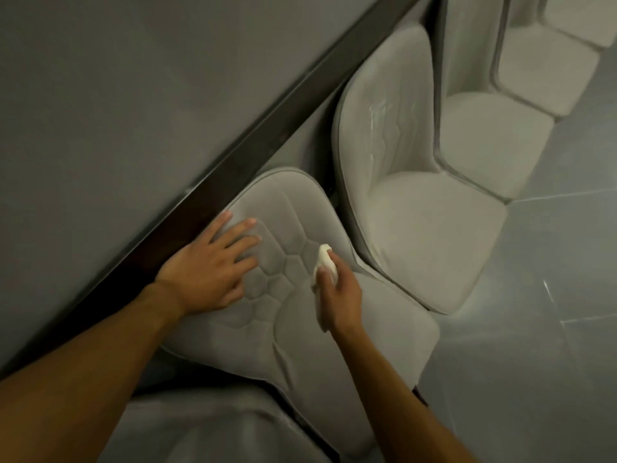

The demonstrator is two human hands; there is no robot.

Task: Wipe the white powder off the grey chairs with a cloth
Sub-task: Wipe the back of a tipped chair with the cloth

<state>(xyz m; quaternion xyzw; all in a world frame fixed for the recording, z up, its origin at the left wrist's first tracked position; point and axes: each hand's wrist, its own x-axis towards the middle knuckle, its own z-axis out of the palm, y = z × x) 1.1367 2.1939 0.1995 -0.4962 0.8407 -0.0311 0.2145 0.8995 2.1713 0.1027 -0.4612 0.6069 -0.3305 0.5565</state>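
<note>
A grey padded chair (334,335) with stitched hexagon quilting stands right below me. My left hand (207,265) lies flat with spread fingers on the upper left of its backrest. My right hand (337,289) grips a small white cloth (324,259) and holds it against the backrest's right side. The neighbouring grey chair (427,222) to the right looks paler, with white powder streaks on its backrest and seat.
A dark-edged grey table (233,162) runs diagonally behind the chair backs. More pale chairs (494,142) continue in a row toward the top right. Another chair seat (200,429) shows at the bottom. Grey floor tiles (551,295) fill the right side.
</note>
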